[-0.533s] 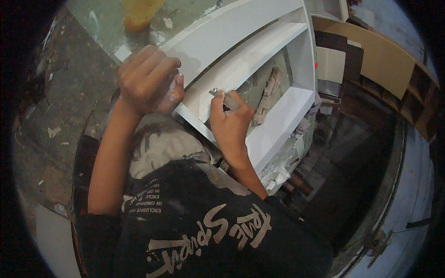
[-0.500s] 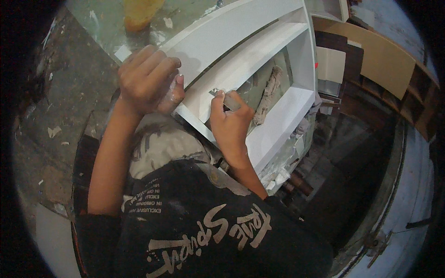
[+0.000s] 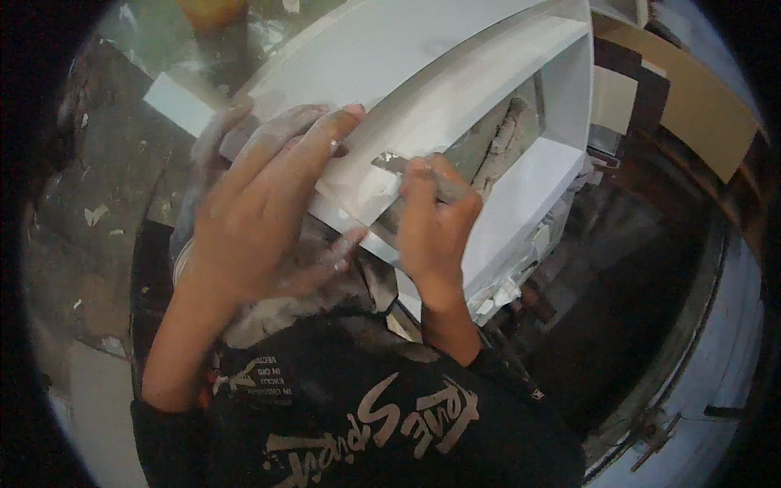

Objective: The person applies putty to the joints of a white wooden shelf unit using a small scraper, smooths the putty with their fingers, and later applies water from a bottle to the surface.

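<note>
My right hand [image 3: 439, 224] is closed round a small scraper [image 3: 390, 163] with a thin metal blade. The blade lies against the inner face of a white-painted wooden box frame [image 3: 521, 203], close to its near end. My left hand [image 3: 264, 199] is open, fingers spread and dusted with white, at the near left corner of the frame. Its fingertips reach over the top edge and its thumb is by the near end board; whether they press on it I cannot tell. Inside the frame lies a rough, greyish roll-like piece [image 3: 503, 146].
A white rectangular block [image 3: 183, 104] sits left of the frame, and a yellowish object [image 3: 213, 10] lies at the upper left on a paint-smeared greenish surface. Tan and dark boards [image 3: 691, 106] stand at the right. Scraps litter the floor [image 3: 102, 195].
My left hand has gone from curled to spread and come nearer, over the frame's corner. The scraper stays at the near end of the frame. The view has shifted slightly.
</note>
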A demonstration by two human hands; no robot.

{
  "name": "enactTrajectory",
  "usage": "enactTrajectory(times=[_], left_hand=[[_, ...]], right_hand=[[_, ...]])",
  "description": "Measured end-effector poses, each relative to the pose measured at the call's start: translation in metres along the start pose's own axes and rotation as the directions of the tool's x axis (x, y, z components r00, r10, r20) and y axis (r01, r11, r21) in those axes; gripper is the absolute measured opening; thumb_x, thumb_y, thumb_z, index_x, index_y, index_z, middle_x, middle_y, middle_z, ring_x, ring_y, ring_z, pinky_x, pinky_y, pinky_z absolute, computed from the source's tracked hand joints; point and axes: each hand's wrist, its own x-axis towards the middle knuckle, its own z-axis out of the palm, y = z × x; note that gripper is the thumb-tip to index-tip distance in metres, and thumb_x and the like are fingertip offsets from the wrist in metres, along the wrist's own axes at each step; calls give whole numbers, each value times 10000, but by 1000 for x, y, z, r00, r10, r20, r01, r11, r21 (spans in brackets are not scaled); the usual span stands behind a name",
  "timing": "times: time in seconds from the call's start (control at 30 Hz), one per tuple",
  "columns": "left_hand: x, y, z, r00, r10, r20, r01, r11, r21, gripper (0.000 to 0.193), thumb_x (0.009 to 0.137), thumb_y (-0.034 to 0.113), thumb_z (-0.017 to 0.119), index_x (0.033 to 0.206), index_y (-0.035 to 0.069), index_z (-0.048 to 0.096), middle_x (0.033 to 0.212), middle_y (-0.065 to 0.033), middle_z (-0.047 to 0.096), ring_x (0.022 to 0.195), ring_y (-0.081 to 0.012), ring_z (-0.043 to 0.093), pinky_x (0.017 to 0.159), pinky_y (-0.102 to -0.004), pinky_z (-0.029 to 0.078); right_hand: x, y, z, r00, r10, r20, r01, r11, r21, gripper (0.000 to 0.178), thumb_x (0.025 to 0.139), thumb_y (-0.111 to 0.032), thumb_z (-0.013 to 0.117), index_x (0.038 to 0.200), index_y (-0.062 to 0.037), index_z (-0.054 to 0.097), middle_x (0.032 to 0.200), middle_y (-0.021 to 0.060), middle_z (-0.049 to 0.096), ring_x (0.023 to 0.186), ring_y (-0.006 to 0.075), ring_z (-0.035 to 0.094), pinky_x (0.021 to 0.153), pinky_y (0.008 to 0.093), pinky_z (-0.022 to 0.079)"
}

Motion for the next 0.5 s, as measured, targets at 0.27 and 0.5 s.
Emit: enactTrajectory(times=[0.27, 0.5], left_hand=[[8, 26, 19, 946, -219, 239, 216, 976, 39, 1017, 740, 582, 747, 1520, 75, 335, 1544, -43, 442, 1347, -240, 492, 1162, -499, 201], [11, 44, 43, 938, -282, 204, 222, 936, 272, 683, 896, 347, 646, 1491, 96, 421, 1576, -50, 403, 1242, -140, 593, 1168, -488, 156]], right_hand=[[0, 5, -10, 993, 83, 85, -89, 993, 71, 348, 995, -212, 496, 735, 16, 536, 591, 108, 490, 541, 172, 454, 518, 378, 363], [3, 5, -10, 997, -31, 69, 33, 999, -28, 295, 978, -199, 548, 748, -17, 519, 641, 156, 501, 552, 340, 518, 535, 418, 418]])
